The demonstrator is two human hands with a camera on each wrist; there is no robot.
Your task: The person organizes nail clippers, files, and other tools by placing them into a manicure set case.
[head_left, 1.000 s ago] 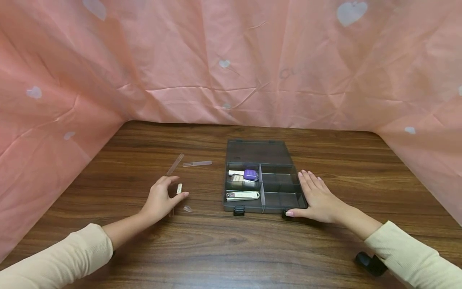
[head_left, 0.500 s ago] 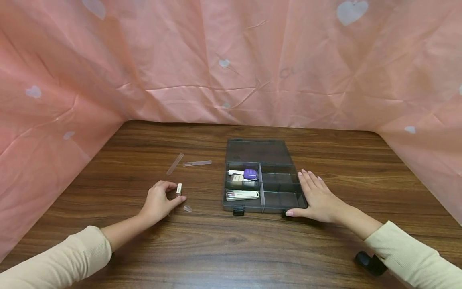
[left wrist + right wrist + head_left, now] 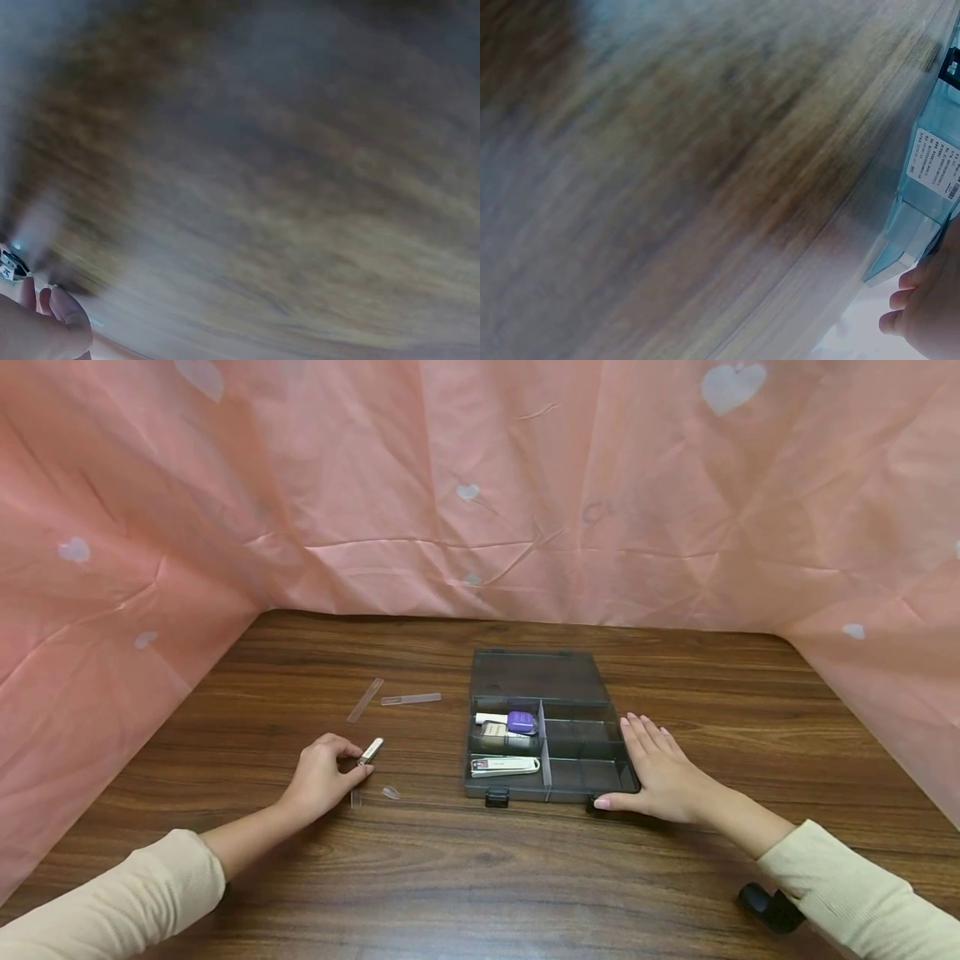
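pinching a small cream tube between curled fingers, our left hand sits left of centre in the head view, the tube tilting up just off the table. our right hand lies flat, fingers straight, against the right edge of the grey organizer box at centre frame. we judge the light fingertip hold could let the tube slip and roll toward the clear cap just beside it. both wrist views are too blurred to help.
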